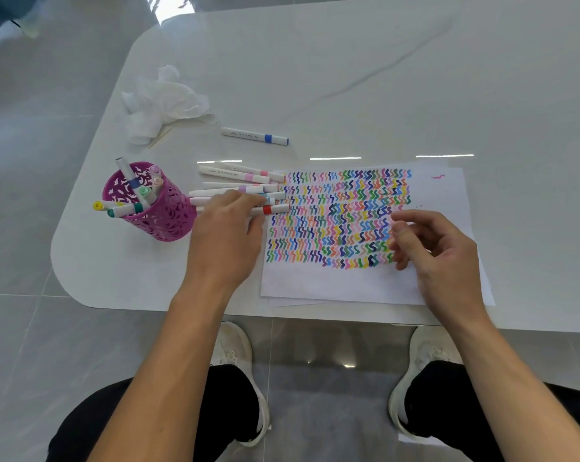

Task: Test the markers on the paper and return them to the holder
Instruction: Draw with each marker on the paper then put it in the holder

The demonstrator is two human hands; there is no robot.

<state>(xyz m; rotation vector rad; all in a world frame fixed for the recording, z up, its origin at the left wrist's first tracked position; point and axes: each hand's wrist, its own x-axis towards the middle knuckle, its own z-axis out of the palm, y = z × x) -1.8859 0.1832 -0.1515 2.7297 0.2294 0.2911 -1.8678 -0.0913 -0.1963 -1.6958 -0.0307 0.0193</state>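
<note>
Left hand [226, 228] laid flat on the loose marker pile [245, 190] beside the paper [348, 281], fingers spread, nothing clamped. Right hand [428, 245] empty, fingers loosely curled. Pink mesh holder [161, 215] part-filled. Step judged: selecting a marker; next, one must be pinched and uncapped.

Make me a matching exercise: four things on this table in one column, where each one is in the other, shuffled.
Things:
1. blue-banded marker
2. crumpled tissue
3. left hand
4. right hand

Places:
A. over the scribbled paper, holding nothing
B. on the pile of loose markers beside the pink holder
C. alone, beyond the paper
D. far left part of the table, behind the holder

Pairs: 1-C, 2-D, 3-B, 4-A
</note>
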